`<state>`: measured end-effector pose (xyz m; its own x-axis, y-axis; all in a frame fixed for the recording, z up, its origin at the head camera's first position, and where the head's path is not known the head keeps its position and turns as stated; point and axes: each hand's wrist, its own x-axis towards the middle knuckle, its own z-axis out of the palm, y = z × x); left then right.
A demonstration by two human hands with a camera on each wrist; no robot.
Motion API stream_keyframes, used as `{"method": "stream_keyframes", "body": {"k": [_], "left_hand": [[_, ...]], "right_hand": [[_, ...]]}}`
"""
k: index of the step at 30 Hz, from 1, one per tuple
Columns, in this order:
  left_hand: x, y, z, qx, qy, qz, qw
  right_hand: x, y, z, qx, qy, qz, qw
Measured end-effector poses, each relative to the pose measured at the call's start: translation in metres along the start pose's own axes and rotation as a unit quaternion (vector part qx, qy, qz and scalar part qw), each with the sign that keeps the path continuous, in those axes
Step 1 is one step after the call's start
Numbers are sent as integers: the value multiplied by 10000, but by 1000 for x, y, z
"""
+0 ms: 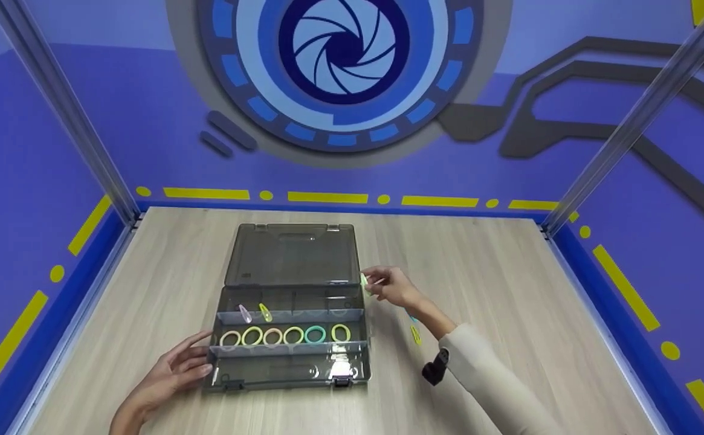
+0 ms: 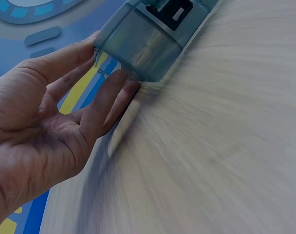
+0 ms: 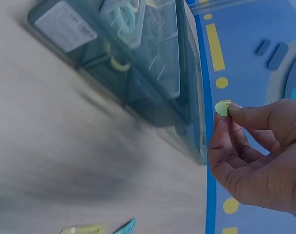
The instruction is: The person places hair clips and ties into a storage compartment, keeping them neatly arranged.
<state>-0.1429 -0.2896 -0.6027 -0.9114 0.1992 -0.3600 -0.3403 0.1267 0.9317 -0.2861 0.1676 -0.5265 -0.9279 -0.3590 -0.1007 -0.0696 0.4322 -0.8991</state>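
A dark translucent organizer box (image 1: 285,365) lies on the table with its lid (image 1: 294,257) opened back. Several hair ties (image 1: 315,334) stand in a row in its middle compartment. In the back compartment are a pink snap hair clip (image 1: 245,313) and a yellow snap hair clip (image 1: 265,312). My right hand (image 1: 393,286) pinches a light green hair clip (image 3: 222,108) between thumb and finger, beside the box's right edge. My left hand (image 1: 173,373) touches the box's left side with extended fingers, as the left wrist view (image 2: 50,112) also shows.
A yellow hair clip (image 1: 416,335) and a blue hair clip (image 3: 126,226) lie on the table right of the box, the blue one partly hidden by my forearm in the head view. Patterned blue walls (image 1: 352,175) border the wooden table (image 1: 484,260).
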Motion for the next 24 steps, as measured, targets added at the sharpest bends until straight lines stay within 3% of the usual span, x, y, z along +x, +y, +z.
{"method": "stream_keyframes", "body": {"k": [9,24], "left_hand": [[0,-2,0,28,2,91,10000],[1,-2,0,-9,-13,107,9999]], "right_hand": [[13,-15,25,333,-186,-255,9989],[36,-32,75,400,-504,-611,9961]]}}
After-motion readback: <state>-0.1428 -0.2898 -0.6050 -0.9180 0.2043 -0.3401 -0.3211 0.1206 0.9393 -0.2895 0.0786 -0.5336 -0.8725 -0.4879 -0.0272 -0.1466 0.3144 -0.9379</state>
